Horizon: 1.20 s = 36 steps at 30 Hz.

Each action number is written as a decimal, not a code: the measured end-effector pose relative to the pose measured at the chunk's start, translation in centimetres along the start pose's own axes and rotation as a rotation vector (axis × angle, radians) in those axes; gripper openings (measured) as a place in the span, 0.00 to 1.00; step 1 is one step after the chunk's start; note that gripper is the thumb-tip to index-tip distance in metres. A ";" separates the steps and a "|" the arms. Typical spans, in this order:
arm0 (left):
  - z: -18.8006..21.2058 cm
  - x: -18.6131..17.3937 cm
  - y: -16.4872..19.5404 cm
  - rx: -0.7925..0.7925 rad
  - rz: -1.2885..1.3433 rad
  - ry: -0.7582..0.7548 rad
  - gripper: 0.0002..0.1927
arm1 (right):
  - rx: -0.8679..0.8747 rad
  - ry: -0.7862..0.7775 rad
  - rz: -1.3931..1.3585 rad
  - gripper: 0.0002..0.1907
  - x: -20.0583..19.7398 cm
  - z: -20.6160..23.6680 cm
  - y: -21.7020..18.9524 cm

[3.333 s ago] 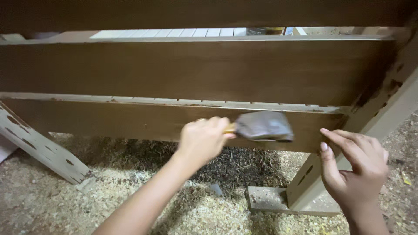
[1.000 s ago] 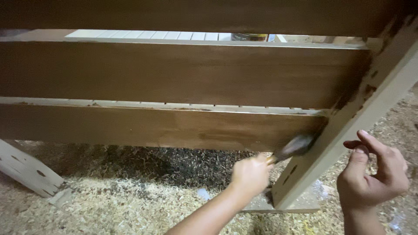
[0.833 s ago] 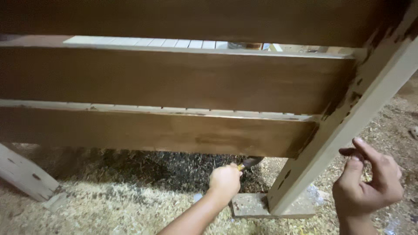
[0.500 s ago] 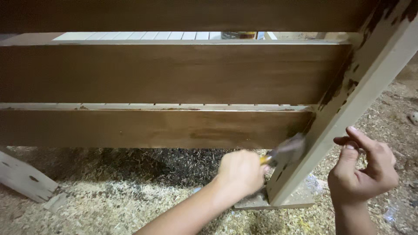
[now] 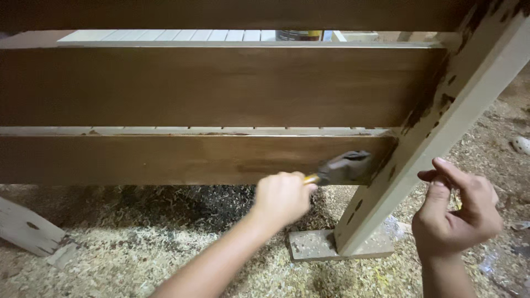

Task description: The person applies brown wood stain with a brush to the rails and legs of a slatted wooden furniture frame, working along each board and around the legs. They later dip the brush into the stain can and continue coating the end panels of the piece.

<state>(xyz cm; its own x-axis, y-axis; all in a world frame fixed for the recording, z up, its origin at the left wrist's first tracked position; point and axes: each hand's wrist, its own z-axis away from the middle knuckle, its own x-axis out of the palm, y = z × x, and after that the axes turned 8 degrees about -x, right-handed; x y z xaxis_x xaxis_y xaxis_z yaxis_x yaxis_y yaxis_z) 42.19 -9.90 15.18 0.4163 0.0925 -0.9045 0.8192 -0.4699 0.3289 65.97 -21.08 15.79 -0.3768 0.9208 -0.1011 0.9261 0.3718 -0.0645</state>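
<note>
Sawdust (image 5: pixel 138 248) covers the ground, a pale offcut (image 5: pixel 25 229) lies leftward, and what may be a can (image 5: pixel 298 35) stands behind.

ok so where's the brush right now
In the head view the brush sits right of centre, held by the left hand, its bristles pressed on the lower brown board beside the pale slanted post.

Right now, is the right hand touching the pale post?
Apart. The head view shows the right hand curled beside the pale post, with sawdust floor visible between them.
</note>
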 end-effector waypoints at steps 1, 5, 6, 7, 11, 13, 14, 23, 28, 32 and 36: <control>0.0 -0.3 -0.9 -0.040 -0.032 -0.069 0.21 | -0.005 -0.004 0.015 0.11 -0.1 0.1 0.1; 1.7 -2.9 -5.7 -0.107 -0.129 -0.111 0.20 | 0.014 -0.035 0.023 0.11 -0.3 0.7 0.0; 2.4 -3.7 -6.8 -0.163 -0.137 -0.145 0.19 | 0.027 -0.036 0.010 0.12 -0.4 0.8 0.0; 2.9 -4.4 -7.8 -0.220 -0.145 -0.175 0.19 | 0.041 -0.036 -0.004 0.12 -0.4 0.7 0.0; 5.3 -4.8 -9.7 -0.241 -0.152 -0.035 0.20 | 0.105 -0.151 0.077 0.15 0.0 0.0 0.2; 5.8 -3.9 -9.4 -0.219 -0.096 0.033 0.19 | 0.082 -0.234 0.165 0.18 0.5 -0.4 0.2; 5.9 -3.6 -9.2 -0.217 -0.106 0.034 0.19 | 0.046 -0.257 0.195 0.21 0.8 -0.5 0.1; 1.8 2.3 0.2 -0.052 -0.222 -0.329 0.20 | 0.021 -0.234 0.237 0.26 0.7 -0.6 -0.3; 1.7 6.0 2.7 -0.010 -0.103 -0.130 0.21 | 0.023 -0.175 0.202 0.23 0.5 -0.8 -0.1; 1.4 4.8 0.2 0.014 -0.171 -0.204 0.22 | -0.014 -0.167 0.181 0.22 0.7 -0.5 -0.8; 2.6 0.7 -6.6 -0.153 -0.215 -0.260 0.24 | -0.053 -0.163 0.230 0.21 0.8 -0.4 -1.0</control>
<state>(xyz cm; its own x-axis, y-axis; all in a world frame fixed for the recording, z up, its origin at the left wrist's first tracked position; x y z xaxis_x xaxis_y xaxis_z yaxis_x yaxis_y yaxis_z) 36.09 -9.01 11.65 0.1300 -0.0605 -0.9897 0.9347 -0.3256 0.1427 64.77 -20.65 16.18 -0.1512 0.9522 -0.2656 0.9858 0.1650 0.0305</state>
